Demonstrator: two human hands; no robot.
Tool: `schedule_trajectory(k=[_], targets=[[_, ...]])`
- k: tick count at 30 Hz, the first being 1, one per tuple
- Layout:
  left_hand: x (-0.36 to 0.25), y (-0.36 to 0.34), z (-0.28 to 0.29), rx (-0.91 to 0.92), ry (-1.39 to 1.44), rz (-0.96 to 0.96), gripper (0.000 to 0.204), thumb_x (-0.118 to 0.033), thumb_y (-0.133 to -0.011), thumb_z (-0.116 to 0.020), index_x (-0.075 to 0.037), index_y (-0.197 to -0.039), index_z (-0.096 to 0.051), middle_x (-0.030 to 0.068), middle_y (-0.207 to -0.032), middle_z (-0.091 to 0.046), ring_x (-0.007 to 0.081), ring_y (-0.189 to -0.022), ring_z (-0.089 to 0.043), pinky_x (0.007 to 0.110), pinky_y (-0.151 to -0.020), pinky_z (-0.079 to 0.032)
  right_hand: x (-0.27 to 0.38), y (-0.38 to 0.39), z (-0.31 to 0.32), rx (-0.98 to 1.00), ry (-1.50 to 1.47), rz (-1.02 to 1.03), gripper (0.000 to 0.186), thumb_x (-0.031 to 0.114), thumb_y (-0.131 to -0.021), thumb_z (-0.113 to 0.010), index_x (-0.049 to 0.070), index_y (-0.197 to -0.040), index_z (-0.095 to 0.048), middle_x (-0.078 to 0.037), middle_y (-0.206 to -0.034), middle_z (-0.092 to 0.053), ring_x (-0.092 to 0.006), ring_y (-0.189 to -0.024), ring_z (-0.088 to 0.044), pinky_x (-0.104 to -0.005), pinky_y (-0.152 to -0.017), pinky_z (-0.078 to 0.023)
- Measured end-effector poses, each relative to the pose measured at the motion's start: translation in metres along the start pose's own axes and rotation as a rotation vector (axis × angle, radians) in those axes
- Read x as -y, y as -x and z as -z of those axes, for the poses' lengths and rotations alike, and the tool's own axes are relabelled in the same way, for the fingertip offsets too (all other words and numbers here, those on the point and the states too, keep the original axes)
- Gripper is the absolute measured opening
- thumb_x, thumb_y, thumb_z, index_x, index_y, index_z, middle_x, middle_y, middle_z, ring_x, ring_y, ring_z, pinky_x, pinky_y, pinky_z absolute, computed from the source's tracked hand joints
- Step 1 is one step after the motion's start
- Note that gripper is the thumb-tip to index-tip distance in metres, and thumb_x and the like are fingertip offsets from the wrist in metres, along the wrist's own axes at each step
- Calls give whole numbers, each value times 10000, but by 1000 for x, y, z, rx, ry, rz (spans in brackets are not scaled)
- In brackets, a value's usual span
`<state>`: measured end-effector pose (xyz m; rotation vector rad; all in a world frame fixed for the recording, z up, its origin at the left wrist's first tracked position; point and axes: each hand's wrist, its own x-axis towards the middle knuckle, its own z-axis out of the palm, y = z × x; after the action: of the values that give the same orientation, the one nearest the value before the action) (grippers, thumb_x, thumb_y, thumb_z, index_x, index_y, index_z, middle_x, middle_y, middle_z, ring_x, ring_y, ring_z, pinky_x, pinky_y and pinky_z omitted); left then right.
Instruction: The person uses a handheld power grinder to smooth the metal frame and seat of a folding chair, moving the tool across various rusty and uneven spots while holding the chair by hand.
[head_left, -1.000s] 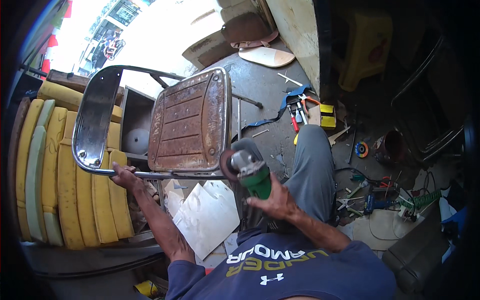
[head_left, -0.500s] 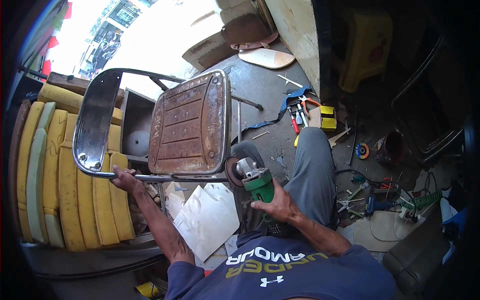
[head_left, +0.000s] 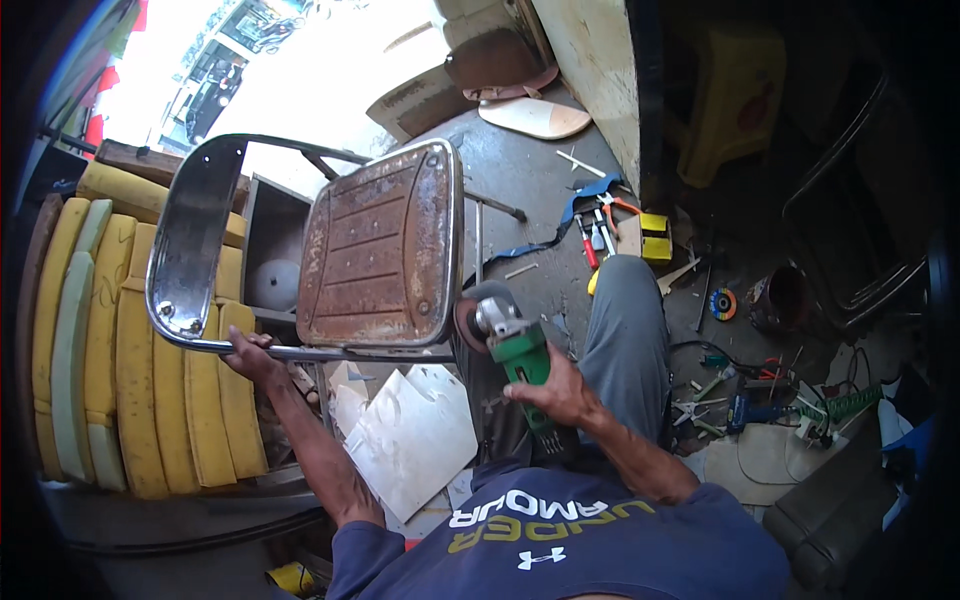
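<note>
A folding metal chair with a rusty brown seat and chrome tube frame lies tipped before me, its backrest to the left. My left hand is wrapped round the chrome tube on the near side. In my right hand is a green angle grinder, gripped by its body. Its reddish-brown disc stands at the near right corner of the seat frame; whether it touches the metal I cannot tell. My fingers' undersides are hidden on both hands.
Yellow foam cushions are stacked at the left. White sheets lie below the chair. Clamps and hand tools lie beyond my knee. At the right are a cordless drill, a flap disc, a rusty can and cables.
The grinder has moved slightly up and away from me along the seat's right edge. My left hand and the chair have hardly moved.
</note>
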<state>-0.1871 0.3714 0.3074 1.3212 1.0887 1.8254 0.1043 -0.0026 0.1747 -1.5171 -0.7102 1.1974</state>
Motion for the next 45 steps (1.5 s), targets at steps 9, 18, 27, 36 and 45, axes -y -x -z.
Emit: schedule_trajectory(k=[9, 18, 27, 36, 45], targets=[[14, 7, -3, -113, -315, -43, 390, -359, -1086, -536, -68, -846, -439, 28, -559, -465, 167, -477, -507, 327, -449, -502, 5, -13, 5, -45, 18, 59, 804, 403, -728, -865, 3, -1342, -536, -135, -1134, -654, -263, -1053, -642, -380, -985, -499], [10, 36, -59, -385, -557, -234, 525, -369, -1066, -573, 150, -1131, -521, 227, -859, -674, 260, -574, -668, 365, -458, -547, 27, -27, 25, -155, -15, 81, 761, 376, -740, -853, 2, -1323, -538, -129, -1128, -650, -248, -1055, -638, -385, -974, -502], [1, 65, -86, -338, -525, -43, 559, -350, -1075, -562, 179, -1241, -485, 259, -937, -683, 270, -545, -682, 347, -443, -547, 42, -18, 24, -253, 27, 16, 888, 409, -760, -834, 1, -1428, -415, -299, -1260, -642, -465, -1186, -641, -495, -1037, -500], [-13, 72, -89, -336, -546, -10, 519, -355, -1085, -546, 141, -1235, -533, 192, -883, -670, 222, -512, -616, 324, -424, -494, 47, -7, 4, -283, 45, -50, 878, 350, -773, -848, 19, -1450, -398, -205, -1251, -646, -343, -1179, -646, -434, -1049, -486], [-33, 107, -86, -254, -135, 53, 357, -326, -1072, -595, 25, -1017, -556, 63, -619, -554, 144, -475, -538, 281, -455, -447, 30, -13, 2, -400, 40, 39, 920, 455, -767, -825, 37, -1455, -378, -272, -1217, -669, -463, -1123, -673, -486, -984, -534]])
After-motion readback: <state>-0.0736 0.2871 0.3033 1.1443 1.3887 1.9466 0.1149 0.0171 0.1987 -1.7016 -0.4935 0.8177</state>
